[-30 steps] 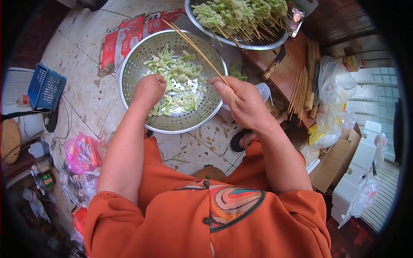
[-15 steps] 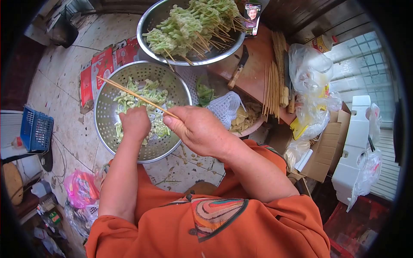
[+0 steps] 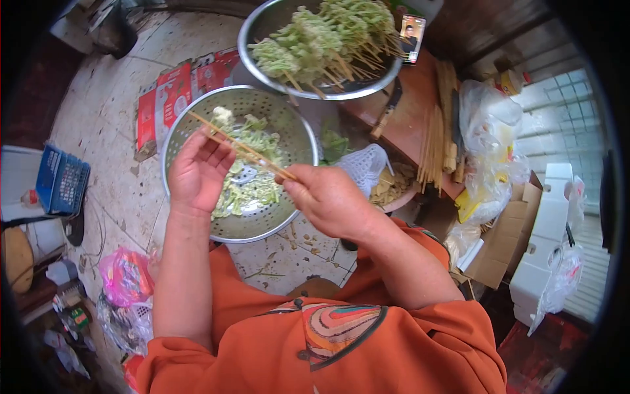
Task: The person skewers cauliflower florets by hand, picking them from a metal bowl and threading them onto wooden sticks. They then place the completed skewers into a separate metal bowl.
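Note:
In the head view my right hand [image 3: 331,197] is closed around the lower ends of a few thin bamboo skewers [image 3: 246,150], which slant up to the left over a perforated metal colander [image 3: 305,164]. Turned palm up at the skewers' far end is my left hand [image 3: 200,171], its fingers curled. A pale cauliflower floret [image 3: 223,117] shows at its fingertips; the exact grip is partly hidden behind the skewers. Below both hands, loose cauliflower pieces [image 3: 252,194] lie in the colander.
A metal basin [image 3: 246,56] heaped with skewered cauliflower [image 3: 328,43] stands behind the colander. To the right, a board bears a knife [image 3: 387,108], bundled skewers [image 3: 431,148] and a lit phone [image 3: 412,39]. Plastic bags [image 3: 489,125] and a cardboard box [image 3: 505,243] lie farther right.
My left hand has come up out of the colander to the skewers' tips and turned palm up. My right hand still holds the skewers. The whole view has shifted slightly.

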Available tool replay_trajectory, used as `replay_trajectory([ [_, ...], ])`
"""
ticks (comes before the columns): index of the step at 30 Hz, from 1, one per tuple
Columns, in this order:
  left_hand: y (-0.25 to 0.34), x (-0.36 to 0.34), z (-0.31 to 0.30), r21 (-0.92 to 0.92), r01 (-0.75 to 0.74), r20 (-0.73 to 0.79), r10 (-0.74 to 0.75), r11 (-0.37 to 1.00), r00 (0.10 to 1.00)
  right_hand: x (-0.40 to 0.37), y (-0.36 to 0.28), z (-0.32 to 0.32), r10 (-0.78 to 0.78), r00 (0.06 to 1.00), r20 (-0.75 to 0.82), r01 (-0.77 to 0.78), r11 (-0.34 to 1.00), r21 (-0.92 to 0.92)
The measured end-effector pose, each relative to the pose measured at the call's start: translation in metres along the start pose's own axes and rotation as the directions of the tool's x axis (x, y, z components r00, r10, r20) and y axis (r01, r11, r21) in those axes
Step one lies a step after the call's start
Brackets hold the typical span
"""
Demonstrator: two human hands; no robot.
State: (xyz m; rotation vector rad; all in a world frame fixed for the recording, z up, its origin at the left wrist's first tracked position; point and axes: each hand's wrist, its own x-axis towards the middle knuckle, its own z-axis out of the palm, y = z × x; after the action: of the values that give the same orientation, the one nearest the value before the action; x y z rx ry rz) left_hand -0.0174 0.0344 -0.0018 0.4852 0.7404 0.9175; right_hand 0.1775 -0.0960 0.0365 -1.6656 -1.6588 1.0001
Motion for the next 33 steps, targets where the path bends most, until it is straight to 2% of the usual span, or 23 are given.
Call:
replay_trajectory([
  [2, 0.000, -0.001, 0.001, -0.087, 0.010, -0.039, -0.013, 0.996, 0.999, 0.001, -0.002, 0.002, 0.079, 0.997, 0.011, -0.079, 0.992, 0.096],
  [6, 0.003, -0.004, 0.006, -0.105, -0.055, -0.138, 0.040, 0.993, 0.990, 0.004, -0.004, 0.006, 0.088, 0.995, 0.044, -0.094, 0.985, 0.141],
  [8, 0.007, -0.006, 0.007, -0.108, -0.070, -0.150, 0.054, 0.992, 0.987, 0.004, -0.011, 0.003, 0.195, 0.975, 0.105, -0.214, 0.951, 0.223],
  [10, 0.008, -0.007, 0.008, -0.097, -0.085, -0.162, 0.069, 0.992, 0.984, 0.004, -0.013, 0.004, 0.184, 0.977, 0.104, -0.203, 0.954, 0.219],
  [12, 0.009, -0.007, 0.007, -0.111, -0.108, -0.166, 0.089, 0.988, 0.982, 0.004, -0.018, 0.003, 0.235, 0.962, 0.137, -0.265, 0.926, 0.271],
  [15, 0.010, -0.007, 0.006, -0.111, -0.137, -0.160, 0.119, 0.984, 0.980, 0.003, -0.020, 0.001, 0.262, 0.954, 0.148, -0.292, 0.922, 0.253],
  [24, 0.009, -0.009, 0.006, 0.003, -0.164, -0.077, 0.164, 0.986, 0.983, 0.001, -0.020, -0.001, 0.295, 0.942, 0.162, -0.334, 0.882, 0.332],
  [30, 0.013, -0.009, 0.007, 0.083, -0.086, -0.034, 0.089, 0.993, 0.995, -0.001, -0.012, 0.002, 0.291, 0.950, 0.115, -0.312, 0.882, 0.352],
  [33, 0.016, -0.009, 0.005, 0.137, -0.004, -0.007, 0.005, 0.991, 1.000, -0.002, -0.002, 0.004, 0.265, 0.962, 0.072, -0.274, 0.900, 0.338],
])
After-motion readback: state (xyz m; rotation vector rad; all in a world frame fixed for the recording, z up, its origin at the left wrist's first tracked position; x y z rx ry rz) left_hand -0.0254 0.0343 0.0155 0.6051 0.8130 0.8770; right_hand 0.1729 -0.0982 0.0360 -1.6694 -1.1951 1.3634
